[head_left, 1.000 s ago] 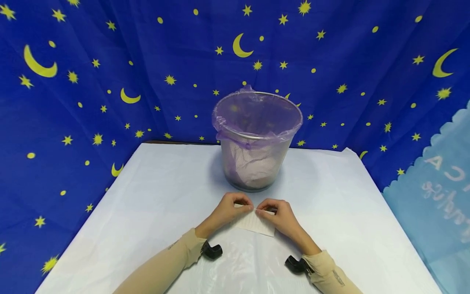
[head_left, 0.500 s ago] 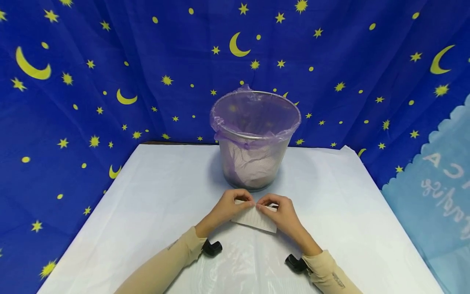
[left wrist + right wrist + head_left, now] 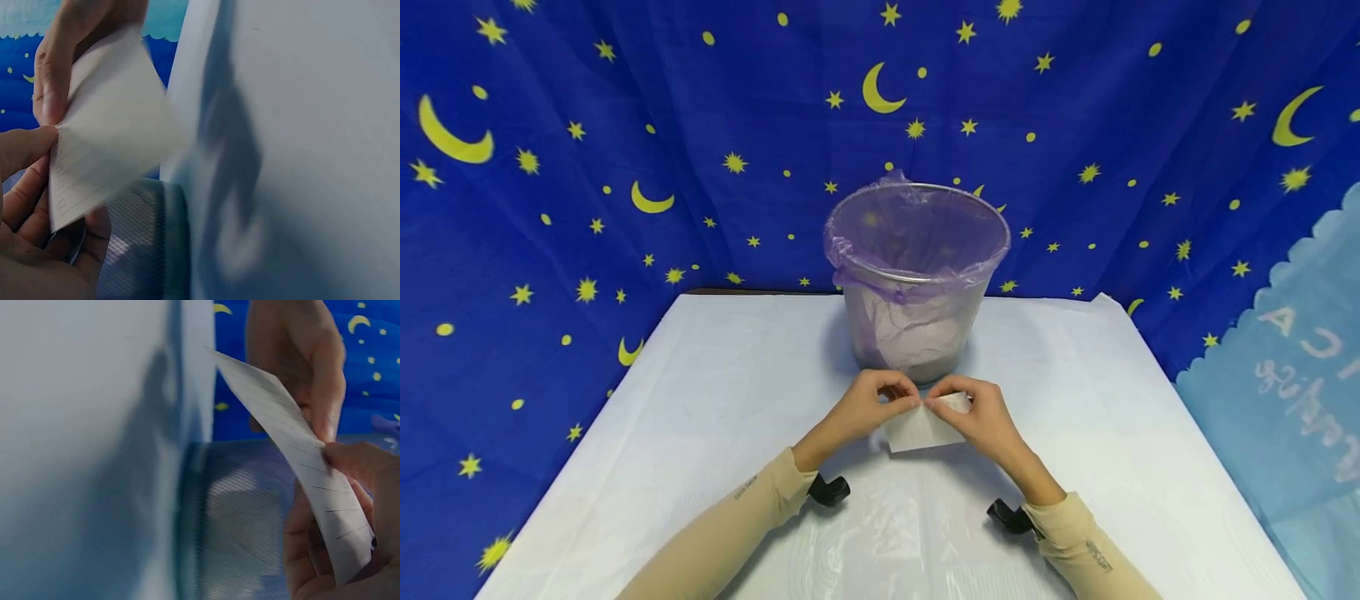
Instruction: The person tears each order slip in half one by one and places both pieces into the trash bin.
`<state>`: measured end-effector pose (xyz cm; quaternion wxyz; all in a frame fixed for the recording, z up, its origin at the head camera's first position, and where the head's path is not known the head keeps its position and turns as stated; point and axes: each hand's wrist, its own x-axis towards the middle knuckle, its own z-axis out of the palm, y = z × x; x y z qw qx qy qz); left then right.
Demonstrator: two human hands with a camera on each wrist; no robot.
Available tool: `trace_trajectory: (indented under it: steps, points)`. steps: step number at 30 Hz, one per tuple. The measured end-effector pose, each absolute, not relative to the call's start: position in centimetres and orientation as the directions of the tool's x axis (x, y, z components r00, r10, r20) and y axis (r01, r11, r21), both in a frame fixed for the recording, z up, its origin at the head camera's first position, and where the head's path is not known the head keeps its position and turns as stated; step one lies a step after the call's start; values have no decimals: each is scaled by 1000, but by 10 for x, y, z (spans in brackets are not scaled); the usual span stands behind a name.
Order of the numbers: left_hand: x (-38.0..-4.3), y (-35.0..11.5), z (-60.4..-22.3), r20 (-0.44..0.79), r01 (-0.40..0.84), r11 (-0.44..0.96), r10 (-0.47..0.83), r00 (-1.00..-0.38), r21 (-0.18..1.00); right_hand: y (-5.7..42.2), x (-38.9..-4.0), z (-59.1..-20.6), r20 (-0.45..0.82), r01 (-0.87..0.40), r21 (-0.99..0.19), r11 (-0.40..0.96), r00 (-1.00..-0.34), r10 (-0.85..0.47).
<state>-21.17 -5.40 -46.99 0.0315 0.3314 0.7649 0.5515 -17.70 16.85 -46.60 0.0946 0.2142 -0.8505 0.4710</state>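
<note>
A small sheet of lined paper [image 3: 925, 431] is held up in front of the bin, pinched along its upper edge by both hands. My left hand [image 3: 874, 404] grips it between thumb and fingers, and my right hand [image 3: 976, 412] pinches it right beside, thumb tips close together. Printed lines show on the paper [image 3: 94, 156] in the left wrist view, where its free corner is blurred. Seen from the right wrist, the paper [image 3: 306, 462] looks like a narrow slanting strip, its surface slightly bent. Fingers behind the sheet are partly hidden.
Beyond the hands stands a mesh wastebasket [image 3: 917, 321] lined with a purple plastic bag [image 3: 887, 287]. A white cover [image 3: 745, 358] lies over the table. Blue starry cloth [image 3: 737, 100] hangs behind, and a light-blue cloth [image 3: 1292, 392] hangs at the right.
Both hands have moved forward and up a little toward the wastebasket, taking the paper along. The sheet's lower edge now slants the other way.
</note>
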Motion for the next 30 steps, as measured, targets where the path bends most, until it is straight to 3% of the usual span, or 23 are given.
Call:
trace_trajectory:
  steps: [13,22,30]
  points:
    - [-209,-55,-442,369,498,136,514,-775,856,165,-179,-439,385,-459,-761,458,-888,-251]
    - [-216,-54,-414,392,548,146,551,-736,824,168,-182,-411,457,-546,-684,483,-838,-299]
    - [-217,-57,-398,397,571,183,553,-733,800,166,-183,-394,447,-561,-660,499,-827,-340]
